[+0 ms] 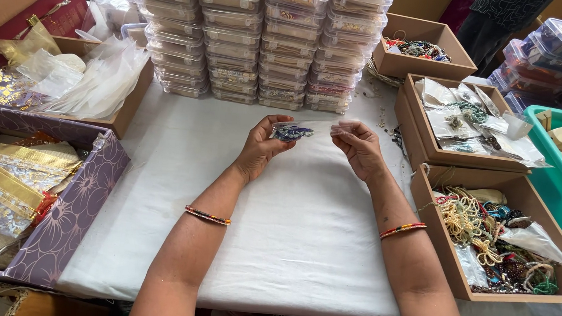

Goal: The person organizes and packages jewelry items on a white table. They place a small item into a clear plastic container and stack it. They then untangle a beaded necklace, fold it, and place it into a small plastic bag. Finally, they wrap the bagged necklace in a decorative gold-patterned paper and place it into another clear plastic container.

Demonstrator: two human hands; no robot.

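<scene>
Here, from the head camera, both hands meet over the white cloth-covered table [301,246], just above centre. The left hand [262,146] has its fingertips pinched together on one end of a small clear plastic pouch holding dark blue beads [293,133]; the right hand [360,147] pinches the pouch's empty, flat end, so the bag hangs stretched between them, clear of the cloth. I'd judge it light, limp and a little slick, the beads sliding to the low end; best held by the film edges, as now, not squeezed on the beads.

At twelve o'clock rise stacks of shallow clear plastic lidded boxes [256,42]. At one o'clock sits an open brown cardboard box of mixed beads [423,49]; at two o'clock, a cardboard tray of filled clear pouches [464,122]; at four o'clock, a cardboard tray of tangled bead strings [501,242]. A teal plastic crate [560,173] stands at three. At nine o'clock lies a purple floral-print box with gold organza bags [70,208], and at ten a pile of empty clear bags [93,76]
</scene>
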